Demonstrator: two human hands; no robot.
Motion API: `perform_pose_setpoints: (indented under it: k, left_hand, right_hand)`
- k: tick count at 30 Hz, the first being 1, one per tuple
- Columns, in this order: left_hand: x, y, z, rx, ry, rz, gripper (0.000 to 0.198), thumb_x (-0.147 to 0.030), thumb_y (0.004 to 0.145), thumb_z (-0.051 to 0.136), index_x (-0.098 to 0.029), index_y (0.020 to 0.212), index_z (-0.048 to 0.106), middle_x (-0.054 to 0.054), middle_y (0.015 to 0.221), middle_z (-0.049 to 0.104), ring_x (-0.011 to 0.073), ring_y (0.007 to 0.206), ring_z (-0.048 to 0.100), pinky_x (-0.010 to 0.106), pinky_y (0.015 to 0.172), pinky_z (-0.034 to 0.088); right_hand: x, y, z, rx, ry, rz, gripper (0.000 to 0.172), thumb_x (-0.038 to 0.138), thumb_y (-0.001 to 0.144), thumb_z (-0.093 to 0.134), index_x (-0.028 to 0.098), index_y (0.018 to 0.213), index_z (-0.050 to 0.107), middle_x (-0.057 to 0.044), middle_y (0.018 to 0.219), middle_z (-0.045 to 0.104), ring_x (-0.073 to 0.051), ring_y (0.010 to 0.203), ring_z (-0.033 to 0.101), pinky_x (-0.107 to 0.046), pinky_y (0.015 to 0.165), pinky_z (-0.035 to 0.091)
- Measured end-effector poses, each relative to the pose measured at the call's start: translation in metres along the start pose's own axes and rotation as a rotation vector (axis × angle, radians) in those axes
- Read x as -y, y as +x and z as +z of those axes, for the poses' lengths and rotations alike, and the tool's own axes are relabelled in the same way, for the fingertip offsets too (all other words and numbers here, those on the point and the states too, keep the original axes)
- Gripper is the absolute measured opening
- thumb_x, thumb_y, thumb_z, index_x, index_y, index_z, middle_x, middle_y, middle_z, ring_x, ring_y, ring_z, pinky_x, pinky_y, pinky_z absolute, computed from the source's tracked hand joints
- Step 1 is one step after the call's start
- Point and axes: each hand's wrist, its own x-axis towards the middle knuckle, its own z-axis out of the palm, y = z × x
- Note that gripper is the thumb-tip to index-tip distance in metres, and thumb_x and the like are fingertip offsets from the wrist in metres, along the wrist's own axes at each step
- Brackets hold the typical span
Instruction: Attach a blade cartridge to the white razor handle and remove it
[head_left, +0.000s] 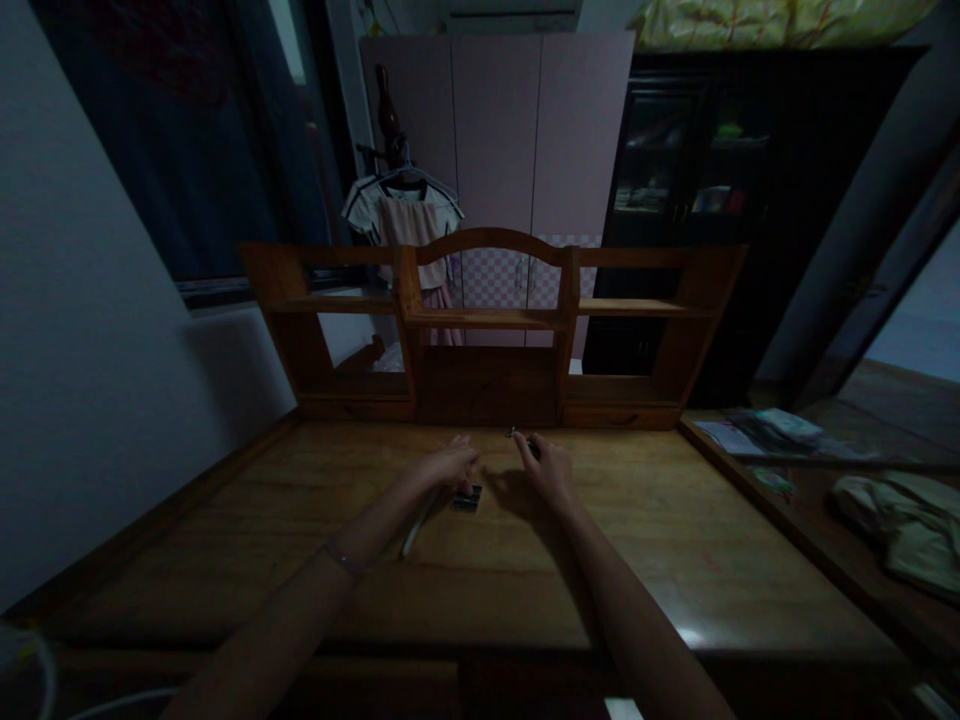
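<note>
My left hand [452, 465] is over the middle of the wooden desk [652, 520], fingers bent and apart. One fingertip reaches down onto a small dark rectangular piece [468, 501] lying flat. From beneath that hand a thin whitish strip [414, 532] runs toward the near edge. To the right, my right hand [549, 470] is closed around a small dark item [533, 448], mostly hidden by the fingers. A tiny shiny metal bit [511, 432] shows just past its fingertips; whether the two are joined, I cannot tell.
A wooden shelf unit [487, 319] with small drawers rises along the desk's back edge. A white wall [90, 330] borders the left. On a lower surface at right lie papers [727, 437] and crumpled cloth [911, 525]. A white cable [124, 700] is at bottom left. The room is dim.
</note>
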Motion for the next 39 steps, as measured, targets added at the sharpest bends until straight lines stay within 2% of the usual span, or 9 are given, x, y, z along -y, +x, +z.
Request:
perform_pose_setpoints:
  k: [4,8,13,16,24,28,30,36,39]
  left_hand:
    - [0.008,-0.013,-0.002,-0.138,0.048,-0.027,0.044,-0.039,0.051,0.079,-0.017,0.082,0.057,0.007,0.1,0.049,0.0267,0.098,0.044,0.031,0.076,0.037]
    - [0.027,-0.052,0.002,-0.327,0.034,-0.112,0.033,-0.05,0.073,0.059,-0.018,0.072,0.053,0.006,0.081,0.052,0.0227,0.084,0.049,0.03,0.069,0.037]
    - [0.037,-0.086,0.012,-0.177,0.003,-0.207,0.024,-0.042,0.067,0.062,-0.018,0.067,0.056,0.004,0.073,0.056,0.0189,0.071,0.052,0.026,0.058,0.035]
    - [0.033,-0.081,0.014,-0.159,-0.046,-0.21,0.016,-0.035,0.07,0.059,-0.019,0.068,0.057,0.003,0.071,0.057,0.0167,0.065,0.053,0.024,0.053,0.033]
    - [0.03,-0.032,0.0,-0.565,-0.254,-0.196,0.03,-0.037,0.093,0.027,-0.02,0.102,0.05,0.001,0.068,0.058,0.0162,0.058,0.055,0.025,0.055,0.037]
    - [0.029,-0.027,0.006,-0.724,-0.299,-0.09,0.03,-0.035,0.093,0.03,-0.025,0.111,0.052,0.004,0.093,0.061,0.0176,0.085,0.059,0.027,0.075,0.043]
    - [0.028,-0.028,0.011,-0.747,-0.324,-0.019,0.03,-0.033,0.093,0.032,-0.025,0.112,0.055,0.004,0.101,0.058,0.0174,0.093,0.056,0.027,0.082,0.042]
    - [0.02,-0.03,0.017,-0.77,-0.432,0.007,0.024,-0.032,0.091,0.039,-0.02,0.099,0.058,0.005,0.095,0.057,0.0169,0.089,0.055,0.027,0.081,0.042]
    - [0.017,-0.031,0.017,-0.746,-0.462,0.026,0.024,-0.029,0.09,0.04,-0.021,0.108,0.055,0.004,0.101,0.059,0.0173,0.092,0.056,0.028,0.082,0.042]
  right_hand:
    - [-0.002,0.0,-0.001,0.018,0.028,0.012,0.049,0.054,0.093,0.032,0.018,0.077,0.062,-0.005,0.068,0.062,-0.016,0.063,0.057,-0.023,0.055,0.027]
    - [-0.003,0.0,0.0,0.026,0.05,0.023,0.043,0.05,0.093,0.035,0.018,0.08,0.061,-0.005,0.071,0.062,-0.016,0.065,0.057,-0.023,0.055,0.028]
    - [-0.004,-0.002,0.002,0.061,0.081,-0.008,0.023,0.036,0.09,0.043,0.019,0.09,0.057,-0.004,0.078,0.063,-0.016,0.071,0.058,-0.022,0.058,0.031]
    - [-0.006,-0.001,0.004,0.07,0.088,-0.007,0.017,0.029,0.088,0.043,0.019,0.091,0.056,-0.003,0.077,0.062,-0.017,0.071,0.058,-0.022,0.058,0.032]
    - [-0.002,0.002,-0.001,0.075,0.146,-0.006,0.025,0.034,0.092,0.035,0.021,0.101,0.055,-0.003,0.081,0.063,-0.017,0.072,0.059,-0.022,0.058,0.033]
    - [0.004,0.002,0.0,0.079,0.156,0.002,0.03,0.037,0.095,0.031,0.024,0.114,0.051,-0.003,0.088,0.064,-0.018,0.074,0.06,-0.023,0.06,0.033]
    - [0.006,0.001,0.001,0.078,0.159,0.004,0.031,0.038,0.096,0.029,0.025,0.115,0.05,-0.003,0.088,0.064,-0.018,0.073,0.06,-0.023,0.06,0.033]
    - [0.005,-0.001,0.005,0.1,0.168,0.013,0.027,0.038,0.094,0.032,0.021,0.104,0.051,-0.004,0.085,0.062,-0.018,0.071,0.058,-0.023,0.059,0.033]
    - [0.008,-0.002,0.003,0.096,0.19,0.009,0.024,0.037,0.093,0.034,0.021,0.101,0.051,-0.004,0.085,0.061,-0.018,0.071,0.057,-0.023,0.06,0.033]
